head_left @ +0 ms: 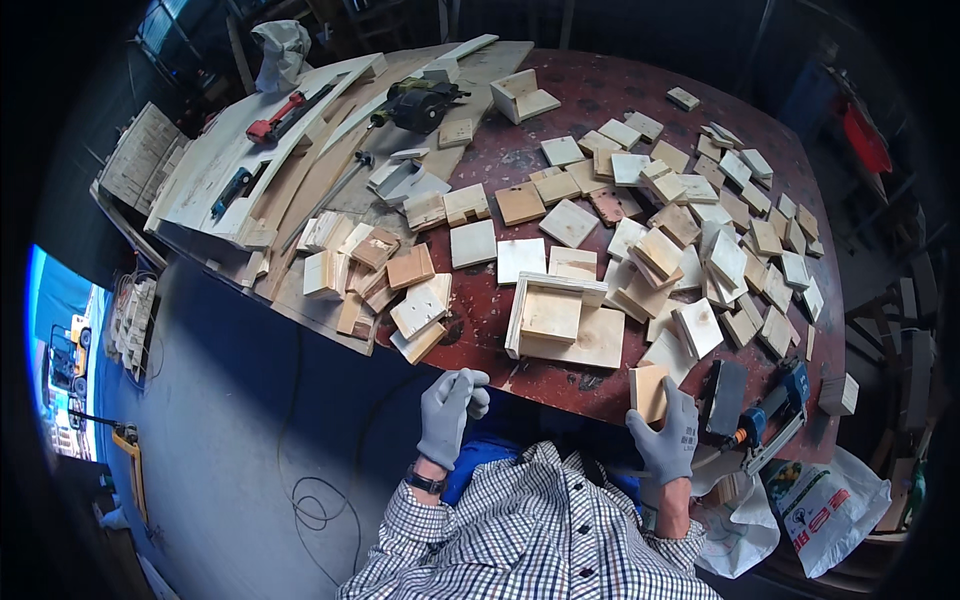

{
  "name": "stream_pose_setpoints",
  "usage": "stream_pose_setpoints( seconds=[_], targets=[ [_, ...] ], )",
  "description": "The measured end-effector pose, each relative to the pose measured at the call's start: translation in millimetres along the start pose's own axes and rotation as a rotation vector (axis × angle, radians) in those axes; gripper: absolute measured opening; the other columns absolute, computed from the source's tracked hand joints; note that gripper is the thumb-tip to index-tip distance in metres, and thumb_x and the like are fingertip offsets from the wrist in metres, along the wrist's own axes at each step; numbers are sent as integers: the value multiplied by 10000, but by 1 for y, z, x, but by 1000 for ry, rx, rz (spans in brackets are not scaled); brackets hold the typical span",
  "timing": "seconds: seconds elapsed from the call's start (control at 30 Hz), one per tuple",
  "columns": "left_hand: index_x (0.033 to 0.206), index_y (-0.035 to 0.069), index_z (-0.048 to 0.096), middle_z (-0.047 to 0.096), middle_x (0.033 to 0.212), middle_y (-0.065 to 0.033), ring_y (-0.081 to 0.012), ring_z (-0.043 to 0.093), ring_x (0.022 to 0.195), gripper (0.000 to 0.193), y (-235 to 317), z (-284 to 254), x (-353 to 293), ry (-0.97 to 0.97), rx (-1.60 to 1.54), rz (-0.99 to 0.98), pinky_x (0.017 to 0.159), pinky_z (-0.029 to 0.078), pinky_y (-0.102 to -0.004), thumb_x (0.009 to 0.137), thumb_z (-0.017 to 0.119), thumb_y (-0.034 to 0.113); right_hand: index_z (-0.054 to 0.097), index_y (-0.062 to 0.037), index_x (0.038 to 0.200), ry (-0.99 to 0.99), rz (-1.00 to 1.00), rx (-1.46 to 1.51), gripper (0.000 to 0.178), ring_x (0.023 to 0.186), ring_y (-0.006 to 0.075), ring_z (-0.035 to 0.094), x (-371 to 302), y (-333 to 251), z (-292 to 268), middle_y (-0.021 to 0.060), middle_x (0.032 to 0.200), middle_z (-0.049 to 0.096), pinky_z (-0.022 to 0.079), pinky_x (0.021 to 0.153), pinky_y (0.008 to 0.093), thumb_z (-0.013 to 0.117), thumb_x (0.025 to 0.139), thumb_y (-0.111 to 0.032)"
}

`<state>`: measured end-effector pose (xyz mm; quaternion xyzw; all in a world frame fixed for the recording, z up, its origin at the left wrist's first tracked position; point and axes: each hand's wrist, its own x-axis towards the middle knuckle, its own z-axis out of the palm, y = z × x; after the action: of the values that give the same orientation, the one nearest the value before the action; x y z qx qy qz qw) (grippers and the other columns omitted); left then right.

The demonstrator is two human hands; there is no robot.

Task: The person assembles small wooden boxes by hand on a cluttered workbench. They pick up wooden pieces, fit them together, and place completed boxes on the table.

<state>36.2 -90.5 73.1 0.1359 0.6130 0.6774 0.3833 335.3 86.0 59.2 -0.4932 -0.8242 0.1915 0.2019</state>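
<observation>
My right hand [668, 435], in a grey work glove, grips a small square wooden block [648, 393] at the table's near edge. My left hand [452, 410], gloved alike, is off the front edge with its fingers curled together; whatever they may pinch is hidden. Between and beyond the hands sits a wooden corner jig [604, 338], a base board with raised strips along two sides. Inside its corner lies a square wood piece [550, 315]. Right of my right hand, a dark rectangular block [727, 397] stands next to a blue-and-black nail gun [778, 412].
Many loose wood blocks [570, 223] cover the red table [480, 375]. More are piled at the left [375, 248]. Behind lie long boards [330, 85], a red-handled tool [275, 120] and a dark green power tool [418, 105]. White sacks [830, 505] hang by the right edge.
</observation>
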Motion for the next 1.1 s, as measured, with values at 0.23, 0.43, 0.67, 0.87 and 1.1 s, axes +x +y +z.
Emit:
stream_pose_setpoints(
  seconds=[0.23, 0.43, 0.67, 0.87, 1.1],
  targets=[
    [1242, 51, 669, 674, 1148, -122, -337, 640, 1108, 299, -22, -5, 66, 273, 860, 916, 982, 521, -415, 952, 705, 115, 570, -122, 1440, 150, -184, -440, 744, 1368, 426, 472, 37, 10, 6, 201, 1468, 521, 388, 1106, 543, 839, 759, -251],
    [1200, 25, 656, 689, 1099, -163, -327, 696, 1013, 190, -58, 6, 125, 156, 523, 767, 863, 558, -408, 1035, 604, 105, 641, -70, 1342, 276, -388, -203, 500, 1131, 374, 606, 34, 1, 12, 177, 1258, 656, 446, 992, 517, 768, 866, -155],
    [874, 54, 588, 633, 753, -133, -330, 660, 697, 252, -66, 7, 133, 122, 516, 687, 640, 512, -416, 1068, 590, 214, 679, -111, 815, 76, -443, -58, 108, 650, 301, 595, 24, 27, 54, 83, 708, 588, 453, 602, 440, 730, 905, -142],
    [817, 20, 609, 617, 718, -89, -207, 605, 659, 435, -68, 2, 128, 49, 455, 612, 658, 485, -338, 1121, 505, 312, 645, -127, 768, 162, -433, -42, 146, 634, 298, 574, 21, 24, 62, 81, 683, 547, 435, 587, 441, 725, 889, -145],
    [868, 39, 650, 673, 821, -136, -340, 686, 772, 295, -54, 8, 122, 50, 558, 666, 697, 530, -407, 1073, 512, 199, 643, -135, 759, 143, -405, -29, 148, 646, 293, 579, 23, 19, 58, 72, 690, 551, 440, 600, 436, 729, 876, -165]
  ],
)
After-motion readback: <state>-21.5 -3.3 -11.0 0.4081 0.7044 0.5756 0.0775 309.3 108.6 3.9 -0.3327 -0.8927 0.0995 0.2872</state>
